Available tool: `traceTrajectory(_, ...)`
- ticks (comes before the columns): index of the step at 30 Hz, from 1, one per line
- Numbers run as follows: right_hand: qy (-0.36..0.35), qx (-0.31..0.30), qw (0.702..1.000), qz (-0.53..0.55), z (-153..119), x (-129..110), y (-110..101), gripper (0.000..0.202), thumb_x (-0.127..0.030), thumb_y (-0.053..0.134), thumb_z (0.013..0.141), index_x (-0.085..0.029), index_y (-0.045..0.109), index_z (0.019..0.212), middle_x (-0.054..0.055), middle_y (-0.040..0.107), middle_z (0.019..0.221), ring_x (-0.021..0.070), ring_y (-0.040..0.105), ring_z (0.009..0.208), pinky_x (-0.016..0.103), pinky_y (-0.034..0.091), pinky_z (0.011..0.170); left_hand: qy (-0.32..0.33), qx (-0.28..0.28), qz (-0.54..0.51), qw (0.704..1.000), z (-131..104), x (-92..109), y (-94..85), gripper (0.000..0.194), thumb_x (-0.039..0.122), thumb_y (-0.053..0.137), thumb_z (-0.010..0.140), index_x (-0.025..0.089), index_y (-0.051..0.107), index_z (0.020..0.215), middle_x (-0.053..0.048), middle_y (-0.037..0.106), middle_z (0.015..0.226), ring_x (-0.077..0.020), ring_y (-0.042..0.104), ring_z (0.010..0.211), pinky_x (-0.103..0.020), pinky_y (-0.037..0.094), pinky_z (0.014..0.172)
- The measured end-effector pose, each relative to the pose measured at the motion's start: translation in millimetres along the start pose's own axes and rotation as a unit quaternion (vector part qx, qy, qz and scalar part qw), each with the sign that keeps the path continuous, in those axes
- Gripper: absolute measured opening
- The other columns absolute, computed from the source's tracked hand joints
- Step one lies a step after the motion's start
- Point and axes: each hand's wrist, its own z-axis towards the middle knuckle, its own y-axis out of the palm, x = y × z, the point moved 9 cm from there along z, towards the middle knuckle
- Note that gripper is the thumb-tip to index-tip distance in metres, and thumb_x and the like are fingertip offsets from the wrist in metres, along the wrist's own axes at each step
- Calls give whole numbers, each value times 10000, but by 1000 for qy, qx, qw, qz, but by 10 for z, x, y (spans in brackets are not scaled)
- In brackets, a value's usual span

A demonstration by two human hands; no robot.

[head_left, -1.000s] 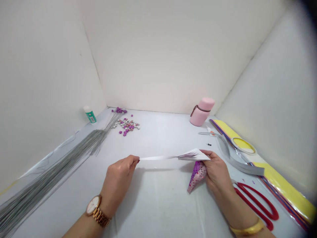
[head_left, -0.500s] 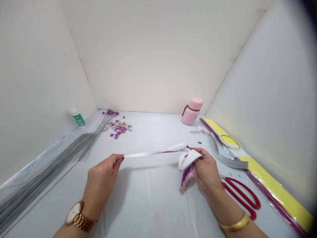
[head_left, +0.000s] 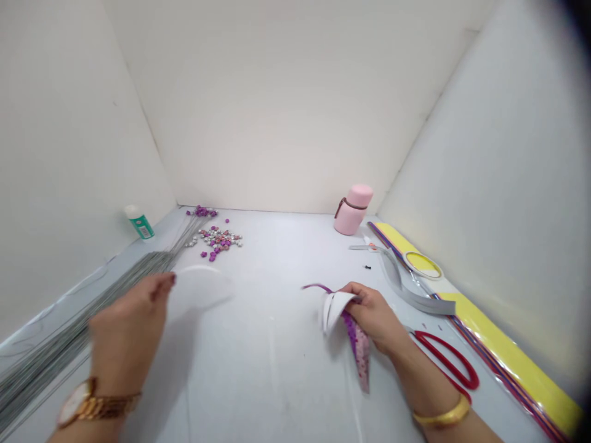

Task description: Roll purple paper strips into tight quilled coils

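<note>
My left hand (head_left: 132, 326), blurred and wearing a gold watch, pinches the end of a thin white strip (head_left: 198, 269) that curves out to the right over the table. My right hand (head_left: 376, 317), with a gold bangle at the wrist, is closed on a bundle of paper strips (head_left: 360, 354). White ends of the bundle curl over beside the fingers, and a purple and pink patterned part hangs below. One purple strip sticks out to the left from it. The two hands are far apart.
Grey wires (head_left: 115, 289) lie at left, near small purple, pink and silver pieces (head_left: 221, 240) and a green-white bottle (head_left: 139, 223). Behind stands a pink flask (head_left: 353, 210). On the right are grey strips (head_left: 410, 295), a tape roll (head_left: 422, 265), red-handled scissors (head_left: 450, 357) and yellow sheets (head_left: 498, 338).
My left hand has moved left and slightly up with the white strip, which is now apart from the bundle. The bundle's patterned part hangs lower, pointing down, below my right hand.
</note>
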Motion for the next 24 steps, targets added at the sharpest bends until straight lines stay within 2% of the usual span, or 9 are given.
traceTrajectory(2, 37, -18, 998, 39, 47, 96, -38, 92, -117, 647, 572, -160, 571, 601, -49, 555, 451, 91, 474, 399, 193, 346, 407, -66, -15, -7, 998, 41, -205, 5, 294, 371, 376, 818, 192, 606, 858, 4, 609, 571, -175, 557, 508, -246, 348, 459)
traceTrajectory(4, 57, -26, 995, 72, 74, 172, -46, 136, -193, 683, 581, -158, 560, 628, -33, 565, 461, 94, 484, 377, 198, 368, 387, -84, -37, -67, 993, 39, -226, 58, 284, 375, 363, 816, 224, 599, 862, 28, 614, 589, -177, 579, 564, -252, 375, 497)
traceTrajectory(7, 76, -32, 990, 113, 95, 265, 2, 157, -220, 694, 595, -146, 558, 622, 2, 588, 479, 94, 497, 367, 200, 398, 371, -57, -106, -200, 972, -57, 33, 248, 211, 362, 457, 768, 235, 604, 851, 30, 674, 794, -173, 615, 743, -251, 422, 633)
traceTrajectory(9, 73, -22, 988, 134, 118, 284, 17, 136, -206, 686, 605, -141, 569, 634, 22, 609, 507, 105, 526, 394, 208, 435, 391, -49, -163, -259, 951, -173, 234, 400, 193, 364, 492, 741, 239, 610, 827, 32, 680, 782, -171, 618, 741, -248, 423, 653)
traceTrajectory(14, -9, 49, 983, 175, 204, 142, -148, 206, -321, 581, 712, -176, 589, 859, 60, 663, 876, 190, 607, 865, 289, 511, 743, -44, -313, -403, 859, -506, 633, 717, 226, 395, 490, 745, 207, 603, 800, 22, 664, 672, -165, 611, 686, -230, 435, 635)
traceTrajectory(17, -40, 97, 980, 167, 202, 100, -283, 316, -353, 576, 723, -221, 541, 1008, 43, 558, 1151, 204, 463, 1118, 318, 397, 935, -68, -380, -473, 792, -686, 798, 829, 225, 380, 495, 746, 183, 602, 765, 15, 651, 629, -150, 598, 625, -220, 441, 601)
traceTrajectory(19, -35, 131, 979, 150, 160, 121, -338, 471, -369, 594, 717, -253, 449, 1151, 31, 388, 1327, 214, 310, 1234, 348, 265, 1024, -93, -410, -505, 754, -782, 881, 874, 207, 357, 501, 747, 172, 593, 745, 10, 646, 619, -137, 586, 601, -209, 436, 576)
traceTrajectory(22, -82, 197, 977, 17, -9, -16, -350, 654, -410, 602, 708, -288, 306, 1277, 5, 164, 1431, 255, 169, 1284, 406, 157, 1046, -140, -438, -538, 707, -891, 950, 920, 181, 325, 508, 743, 155, 563, 722, 5, 637, 599, -116, 566, 550, -195, 421, 533)
traceTrajectory(24, -162, 177, 967, -79, -161, -229, -155, 589, -423, 561, 739, -269, 342, 1264, 38, 262, 1395, 260, 293, 1229, 402, 223, 1009, -152, -443, -548, 693, -928, 970, 924, 164, 304, 504, 745, 149, 553, 725, 6, 626, 586, -108, 552, 522, -189, 410, 506)
